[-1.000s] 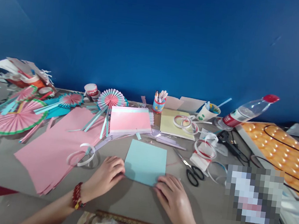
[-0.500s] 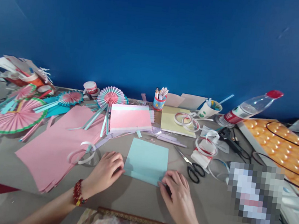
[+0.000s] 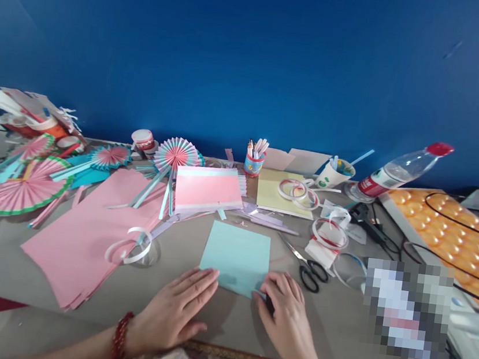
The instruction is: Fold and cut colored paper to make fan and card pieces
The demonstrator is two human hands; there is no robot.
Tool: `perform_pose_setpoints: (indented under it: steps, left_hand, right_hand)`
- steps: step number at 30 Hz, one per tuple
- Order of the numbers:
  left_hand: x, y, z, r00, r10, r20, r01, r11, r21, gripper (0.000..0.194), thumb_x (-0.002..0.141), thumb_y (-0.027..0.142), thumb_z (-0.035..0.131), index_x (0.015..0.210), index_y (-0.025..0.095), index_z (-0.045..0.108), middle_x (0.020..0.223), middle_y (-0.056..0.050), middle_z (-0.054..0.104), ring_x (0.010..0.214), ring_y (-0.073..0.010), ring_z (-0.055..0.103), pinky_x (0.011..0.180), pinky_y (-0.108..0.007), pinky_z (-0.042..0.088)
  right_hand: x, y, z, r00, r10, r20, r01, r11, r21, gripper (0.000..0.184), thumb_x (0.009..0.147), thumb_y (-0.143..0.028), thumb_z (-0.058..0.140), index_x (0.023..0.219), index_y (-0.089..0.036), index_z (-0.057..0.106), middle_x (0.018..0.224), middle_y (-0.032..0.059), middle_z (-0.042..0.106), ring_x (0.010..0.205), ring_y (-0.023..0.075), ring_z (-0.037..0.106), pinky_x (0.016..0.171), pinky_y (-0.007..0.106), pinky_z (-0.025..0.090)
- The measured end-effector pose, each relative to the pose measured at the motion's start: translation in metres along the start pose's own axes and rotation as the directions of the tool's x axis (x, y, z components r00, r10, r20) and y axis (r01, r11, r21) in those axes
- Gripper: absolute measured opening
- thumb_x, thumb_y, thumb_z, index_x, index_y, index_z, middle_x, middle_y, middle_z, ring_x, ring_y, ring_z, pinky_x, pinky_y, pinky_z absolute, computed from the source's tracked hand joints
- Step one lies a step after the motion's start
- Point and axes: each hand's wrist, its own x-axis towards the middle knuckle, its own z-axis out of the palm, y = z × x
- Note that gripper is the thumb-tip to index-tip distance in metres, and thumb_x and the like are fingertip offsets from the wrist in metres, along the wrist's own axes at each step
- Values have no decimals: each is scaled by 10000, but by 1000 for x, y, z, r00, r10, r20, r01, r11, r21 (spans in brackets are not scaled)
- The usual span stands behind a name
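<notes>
A light blue sheet of paper (image 3: pixel 236 255) lies on the grey table in front of me, its near edge folded over in a narrow strip. My left hand (image 3: pixel 180 303) lies flat, fingers stretched together, with the fingertips on the sheet's near left corner. At the near right corner, my right hand (image 3: pixel 283 301) is curled, thumb and fingers pinching the paper's edge. Black-handled scissors (image 3: pixel 309 269) rest just beyond the right hand. Left of the sheet, a loose white tape roll (image 3: pixel 139 249) sits on a stack of pink paper (image 3: pixel 89 231).
Paper fans (image 3: pixel 24 185) cover the left side. Behind the sheet are a folded pink paper (image 3: pixel 207 190), a pen cup (image 3: pixel 254 161), yellow paper (image 3: pixel 266 191) and tape rolls (image 3: pixel 329 234). A plastic bottle (image 3: pixel 397 175) leans at the right, near an orange padded sheet (image 3: pixel 447 228) and cables.
My left hand has opened from its curled grip at the paper's left edge and moved to lie flat on the near left corner. My right hand has stayed put.
</notes>
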Motion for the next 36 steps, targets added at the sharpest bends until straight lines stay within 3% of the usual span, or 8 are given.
perform_pose_setpoints:
  steps: [3, 6, 17, 22, 26, 36]
  left_hand:
    - [-1, -2, 5, 996, -64, 59, 59, 996, 71, 894, 905, 624, 450, 1531, 61, 145, 1558, -198, 267, 1429, -328, 272, 1162, -474, 250]
    - [-3, -4, 10, 991, -85, 102, 72, 990, 120, 931, 893, 699, 364, 1538, 79, 109, 1572, -179, 239, 1439, -318, 250, 1179, -502, 165]
    - [-6, 1, 17, 984, -145, 102, 116, 961, 251, 920, 899, 721, 284, 1537, 77, 122, 1585, -157, 209, 1465, -298, 173, 1183, -480, 108]
    - [-7, 1, 17, 987, -140, 80, 115, 961, 252, 924, 897, 722, 289, 1537, 77, 122, 1580, -157, 227, 1458, -305, 194, 1178, -475, 153]
    - [-7, 0, 17, 988, -134, 75, 112, 963, 247, 920, 898, 718, 291, 1539, 81, 115, 1579, -153, 235, 1454, -305, 207, 1174, -476, 177]
    - [-7, 0, 17, 985, -138, 100, 108, 960, 257, 922, 899, 716, 298, 1537, 73, 124, 1583, -164, 211, 1459, -307, 192, 1177, -476, 155]
  right_hand:
    - [0, 0, 0, 1000, 5, 10, -5, 1000, 6, 116, 898, -213, 540, 786, -216, 510, 934, 44, 542, 920, 230, 525, 943, 469, 409]
    - [-1, 1, 1, 1000, 10, 13, -10, 1000, 15, 131, 912, -229, 524, 784, -218, 498, 926, 43, 540, 908, 224, 526, 947, 462, 405]
    - [-5, 8, -1, 997, 37, 61, -37, 999, 2, 184, 924, -269, 506, 749, -228, 467, 898, 35, 533, 878, 219, 543, 950, 449, 390]
    - [-5, 8, -1, 998, 37, 57, -36, 999, -7, 224, 901, -275, 534, 711, -226, 425, 880, 31, 525, 858, 215, 546, 952, 453, 402]
    - [-6, 9, -1, 997, 21, 69, -23, 999, 30, 180, 909, -241, 513, 738, -228, 460, 908, 26, 527, 849, 191, 556, 1040, 476, 349]
    - [-6, 12, -3, 995, 18, 97, -22, 999, 32, 158, 898, -225, 512, 745, -230, 469, 942, 30, 536, 875, 193, 565, 1048, 488, 347]
